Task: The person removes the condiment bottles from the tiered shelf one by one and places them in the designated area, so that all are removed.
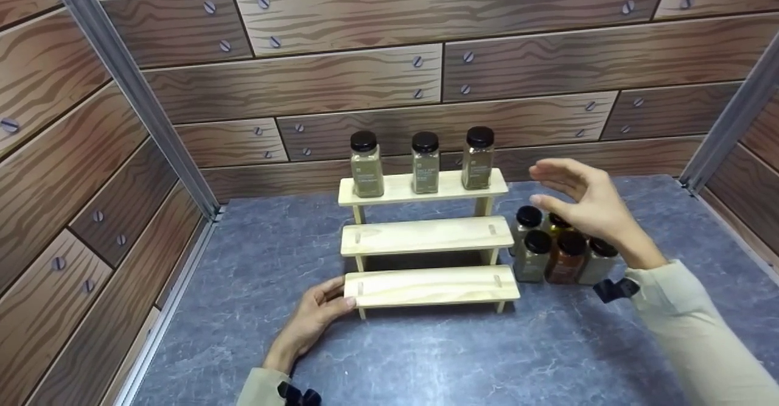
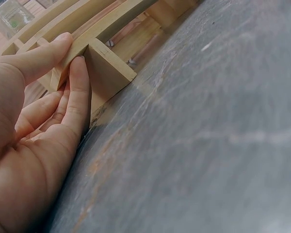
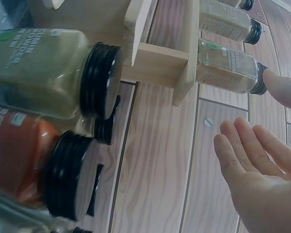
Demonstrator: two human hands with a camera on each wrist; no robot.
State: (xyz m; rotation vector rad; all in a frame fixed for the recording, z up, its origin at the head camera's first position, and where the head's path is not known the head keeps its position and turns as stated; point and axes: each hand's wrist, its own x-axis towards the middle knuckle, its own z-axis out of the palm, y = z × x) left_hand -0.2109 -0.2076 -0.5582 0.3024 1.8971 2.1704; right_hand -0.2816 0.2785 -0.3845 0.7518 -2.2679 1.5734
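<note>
My left hand (image 1: 315, 316) pinches the wooden rack (image 1: 432, 287) at its near left end; my right hand (image 1: 587, 205) is spread near clustered jars (image 1: 567, 265) at right. Three jars (image 1: 425, 171) stand on the far top shelf (image 1: 397, 187).

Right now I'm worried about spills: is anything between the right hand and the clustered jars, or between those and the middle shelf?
Nothing visible does. The right hand hovers above the clustered jars, which stand just right of the rack; the three other jars are on the top shelf, behind and above the middle shelf.
</note>
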